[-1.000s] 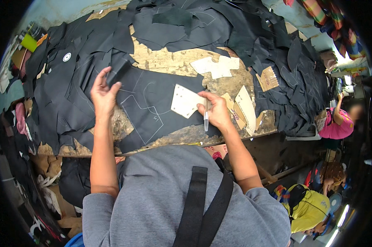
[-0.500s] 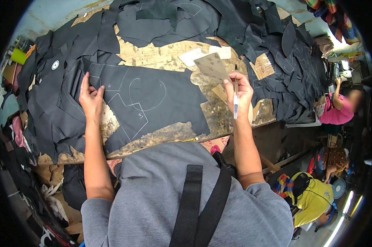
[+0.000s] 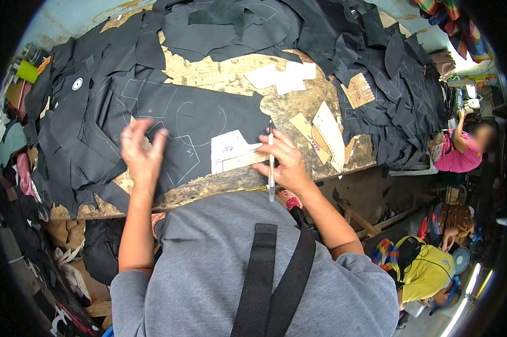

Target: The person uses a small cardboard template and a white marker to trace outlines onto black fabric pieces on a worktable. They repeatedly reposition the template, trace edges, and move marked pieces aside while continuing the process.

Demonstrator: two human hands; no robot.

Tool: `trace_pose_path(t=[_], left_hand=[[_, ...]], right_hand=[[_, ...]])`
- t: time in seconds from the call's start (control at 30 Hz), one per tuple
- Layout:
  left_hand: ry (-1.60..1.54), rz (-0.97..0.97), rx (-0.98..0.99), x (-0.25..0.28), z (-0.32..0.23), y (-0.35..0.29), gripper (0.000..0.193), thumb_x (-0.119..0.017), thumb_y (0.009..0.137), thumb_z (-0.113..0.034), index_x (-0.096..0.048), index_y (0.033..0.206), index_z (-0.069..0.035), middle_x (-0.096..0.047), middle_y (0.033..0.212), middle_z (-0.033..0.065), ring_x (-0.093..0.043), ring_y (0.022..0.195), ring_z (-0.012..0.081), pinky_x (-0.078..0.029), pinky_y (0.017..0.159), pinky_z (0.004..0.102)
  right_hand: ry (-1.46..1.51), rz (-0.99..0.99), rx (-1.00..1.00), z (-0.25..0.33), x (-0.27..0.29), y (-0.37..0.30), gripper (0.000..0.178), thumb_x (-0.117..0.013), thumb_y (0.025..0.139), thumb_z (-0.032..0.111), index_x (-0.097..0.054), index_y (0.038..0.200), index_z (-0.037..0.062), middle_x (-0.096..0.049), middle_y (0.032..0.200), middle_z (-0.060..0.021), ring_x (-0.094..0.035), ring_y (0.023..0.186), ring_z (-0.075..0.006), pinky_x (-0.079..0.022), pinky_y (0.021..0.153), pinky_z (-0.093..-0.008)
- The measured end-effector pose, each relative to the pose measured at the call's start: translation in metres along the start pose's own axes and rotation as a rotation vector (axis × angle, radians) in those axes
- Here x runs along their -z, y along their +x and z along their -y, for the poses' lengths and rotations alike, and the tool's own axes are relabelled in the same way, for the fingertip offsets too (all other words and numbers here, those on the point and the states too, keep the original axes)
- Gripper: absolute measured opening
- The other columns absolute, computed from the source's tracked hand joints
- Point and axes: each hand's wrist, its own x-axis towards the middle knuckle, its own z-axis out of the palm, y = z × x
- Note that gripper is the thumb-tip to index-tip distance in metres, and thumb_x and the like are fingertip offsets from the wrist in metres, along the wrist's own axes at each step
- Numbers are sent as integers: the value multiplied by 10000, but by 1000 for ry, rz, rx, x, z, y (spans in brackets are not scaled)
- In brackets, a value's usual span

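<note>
A piece of black leather (image 3: pixel 248 112) lies flat at the near edge of the bench, with pale outlines drawn on it. My right hand (image 3: pixel 290 164) holds a pen (image 3: pixel 271 163) with a clear barrel, its dark tip pointing away from me. The same hand's fingers grip the right end of a white card template (image 3: pixel 226 147), which is over the leather's near right part. Whether the card rests flat there I cannot tell. Fingers spread and slightly blurred, my left hand (image 3: pixel 141 154) is over the leather's left side with nothing in it.
White card templates (image 3: pixel 281 77) lie behind the leather, and more cut cards (image 3: pixel 327 137) sit to its right. Black leather scraps (image 3: pixel 396 95) heap up at left, back and right. Past the bench's right end are a person in pink (image 3: pixel 458 149) and one in yellow (image 3: pixel 425 267).
My right hand has come left and nearer with the pen; the card is now white side up over the leather. My left hand has moved right and nearer, its fingers spreading. The leather has shifted slightly.
</note>
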Motion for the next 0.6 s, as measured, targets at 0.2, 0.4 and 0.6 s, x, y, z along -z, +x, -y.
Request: trace_pose_path(t=[0.2, 0.4, 0.6], left_hand=[[-268, 459, -183, -10, -57, -50, 234, -783, 665, -85, -681, 867, -26, -656, 898, 96, -609, 870, 254, -507, 753, 339], [-270, 517, -215, -15, -59, -54, 255, -775, 657, -85, -684, 881, -4, -662, 939, 115, -620, 892, 269, -517, 768, 343], [-211, 589, -215, -19, -60, -52, 295, -760, 686, -125, -674, 947, -16, -641, 1048, 128, -594, 994, 282, -473, 867, 386]], right_hand=[[-34, 0, -12, -8, -1, -3, 368, -821, 634, 191, -664, 948, 80, -660, 1035, -108, -534, 1125, -362, -417, 953, -448], [-131, -157, -126, -4, 5, -1, 351, -838, 625, 178, -642, 890, 58, -637, 922, -112, -574, 955, -314, -464, 851, -407], [-53, -348, -320, -11, 8, 3, 276, -745, 710, 4, -612, 952, 12, -546, 815, -77, -542, 707, -166, -453, 586, -264]])
